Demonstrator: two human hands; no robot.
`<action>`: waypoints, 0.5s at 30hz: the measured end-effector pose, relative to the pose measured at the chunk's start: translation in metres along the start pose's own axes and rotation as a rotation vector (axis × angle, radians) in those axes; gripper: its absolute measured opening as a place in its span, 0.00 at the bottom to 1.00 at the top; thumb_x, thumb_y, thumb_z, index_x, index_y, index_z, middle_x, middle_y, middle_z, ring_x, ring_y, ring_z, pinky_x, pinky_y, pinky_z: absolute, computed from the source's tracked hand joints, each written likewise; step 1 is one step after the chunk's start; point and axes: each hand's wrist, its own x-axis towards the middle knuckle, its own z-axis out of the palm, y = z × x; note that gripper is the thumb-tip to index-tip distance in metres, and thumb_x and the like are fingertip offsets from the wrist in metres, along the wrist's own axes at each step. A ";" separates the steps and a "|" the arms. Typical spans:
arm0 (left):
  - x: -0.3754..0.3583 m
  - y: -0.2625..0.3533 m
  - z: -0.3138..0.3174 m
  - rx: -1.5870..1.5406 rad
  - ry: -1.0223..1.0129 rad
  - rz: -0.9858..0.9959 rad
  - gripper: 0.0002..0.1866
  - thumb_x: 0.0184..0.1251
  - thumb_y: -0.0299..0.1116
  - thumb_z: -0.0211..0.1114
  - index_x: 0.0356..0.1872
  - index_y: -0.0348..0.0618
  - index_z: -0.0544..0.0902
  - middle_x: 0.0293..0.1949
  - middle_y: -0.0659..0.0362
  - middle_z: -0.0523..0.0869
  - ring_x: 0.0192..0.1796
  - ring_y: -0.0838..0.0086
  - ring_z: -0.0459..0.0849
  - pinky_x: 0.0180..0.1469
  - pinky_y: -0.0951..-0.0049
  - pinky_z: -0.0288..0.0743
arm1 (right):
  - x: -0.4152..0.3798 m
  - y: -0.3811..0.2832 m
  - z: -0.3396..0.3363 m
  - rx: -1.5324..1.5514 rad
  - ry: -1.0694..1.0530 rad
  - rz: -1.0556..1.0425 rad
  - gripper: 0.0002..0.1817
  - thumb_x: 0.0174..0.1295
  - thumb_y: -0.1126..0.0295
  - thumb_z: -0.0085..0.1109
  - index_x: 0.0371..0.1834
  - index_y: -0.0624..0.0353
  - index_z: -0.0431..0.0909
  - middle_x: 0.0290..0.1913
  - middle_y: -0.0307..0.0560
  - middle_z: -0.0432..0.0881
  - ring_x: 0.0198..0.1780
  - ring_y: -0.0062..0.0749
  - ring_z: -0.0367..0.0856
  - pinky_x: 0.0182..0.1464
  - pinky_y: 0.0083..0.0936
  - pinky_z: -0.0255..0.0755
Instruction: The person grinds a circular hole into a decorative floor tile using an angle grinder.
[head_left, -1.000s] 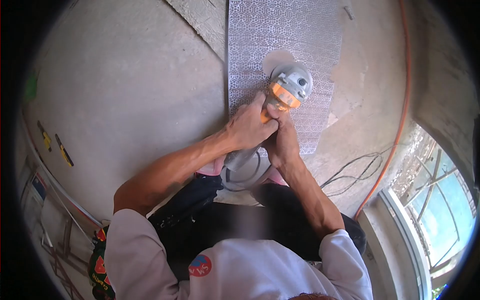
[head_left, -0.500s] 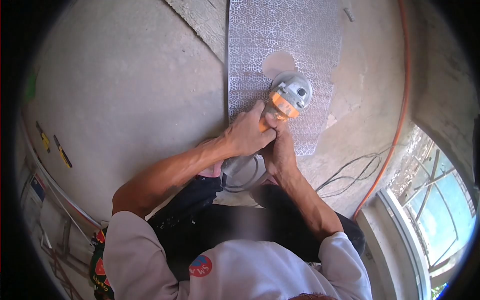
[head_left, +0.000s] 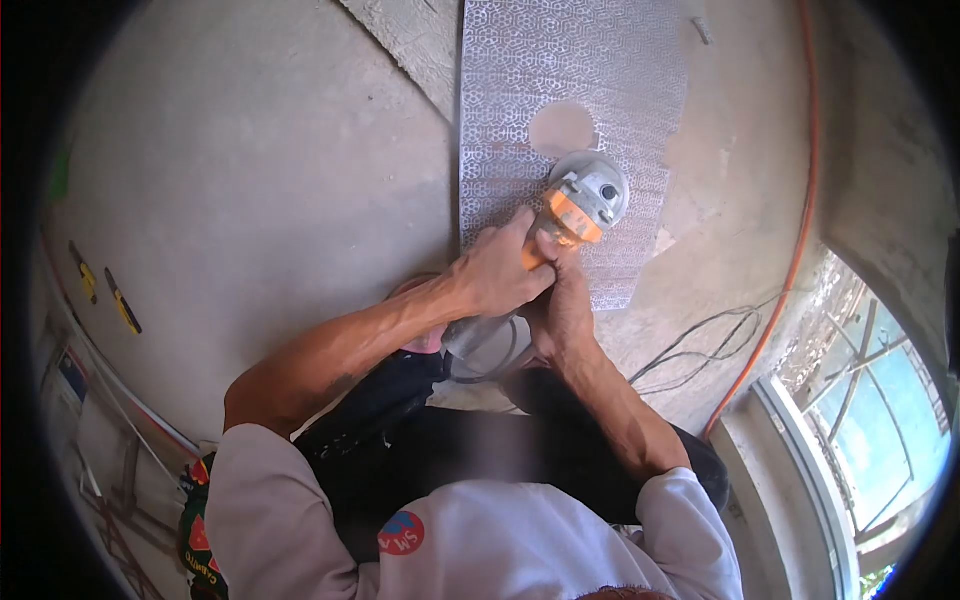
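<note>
An orange and grey angle grinder (head_left: 573,214) is in both my hands, its round metal guard over a patterned tile (head_left: 560,60). My left hand (head_left: 497,265) wraps the body from the left side. Around the lower body closes my right hand (head_left: 562,300), its thumb up by the orange part. The tile, with a lace-like print, lies on the floor in front of me. A round hole (head_left: 562,130) shows in it just beyond the guard. The disc's edge and its contact with the tile are hidden under the guard.
Two yellow and black utility knives (head_left: 124,300) lie on the concrete floor at left. A dark loose cable (head_left: 700,345) coils at right, beside an orange hose (head_left: 800,240). A window frame (head_left: 810,480) stands at lower right. A small grey piece (head_left: 702,30) lies beyond the tile.
The grinder has shifted slightly down and right in view, so more of the round hole's lower edge shows. Both hands keep their hold.
</note>
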 end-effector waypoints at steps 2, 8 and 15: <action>0.001 0.000 0.000 0.016 0.008 0.026 0.30 0.60 0.41 0.63 0.55 0.27 0.65 0.42 0.30 0.82 0.50 0.34 0.80 0.52 0.48 0.74 | 0.006 0.002 -0.006 -0.004 -0.039 -0.032 0.29 0.65 0.54 0.58 0.66 0.52 0.64 0.59 0.46 0.74 0.61 0.42 0.73 0.62 0.53 0.66; 0.012 -0.009 0.006 0.015 0.170 0.127 0.25 0.58 0.39 0.64 0.48 0.32 0.66 0.35 0.30 0.82 0.44 0.33 0.82 0.48 0.46 0.76 | 0.008 -0.012 0.008 -0.058 -0.053 -0.093 0.27 0.66 0.54 0.57 0.64 0.52 0.64 0.58 0.45 0.75 0.60 0.40 0.74 0.61 0.51 0.67; 0.009 -0.004 0.005 -0.005 0.053 0.025 0.28 0.59 0.39 0.61 0.55 0.30 0.66 0.41 0.30 0.82 0.48 0.34 0.80 0.51 0.47 0.75 | 0.002 -0.014 0.005 -0.046 0.014 -0.007 0.25 0.66 0.56 0.57 0.63 0.52 0.66 0.55 0.44 0.76 0.58 0.38 0.75 0.58 0.47 0.70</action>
